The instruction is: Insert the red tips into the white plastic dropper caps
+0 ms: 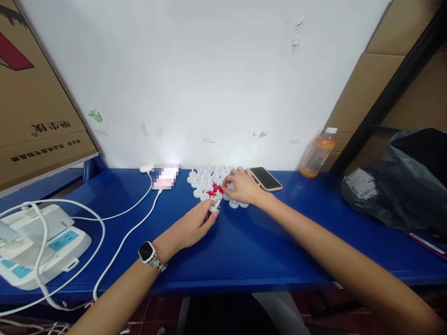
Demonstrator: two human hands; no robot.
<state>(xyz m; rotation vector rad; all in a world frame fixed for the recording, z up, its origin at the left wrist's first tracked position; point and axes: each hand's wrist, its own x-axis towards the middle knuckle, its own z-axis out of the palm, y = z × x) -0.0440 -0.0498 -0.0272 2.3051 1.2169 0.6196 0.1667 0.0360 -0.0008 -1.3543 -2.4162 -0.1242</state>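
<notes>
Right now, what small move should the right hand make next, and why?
Perhaps lift one of the red pieces: the right hand is right beside them, though any grip is unclear, while the left hand holds a white, pointed-tipped piece.

Two bare arms noted. Left forearm [122, 293] enters from about half past seven and points toward two o'clock; left wrist [171, 244] close to straight. Left hand [193, 222] is low, back upward, with thumb [209, 222] and fingertips [210, 203] brought together in a pinch directed at two o'clock. Right forearm [331, 251] enters from four o'clock and points toward ten; right wrist [263, 197] slightly bent. Right hand [240, 186] is palm down, fingers curled, tips directed at nine; its exact grip cannot be determined. Left hand lies at eight o'clock from the right; the two are near, not touching.
</notes>
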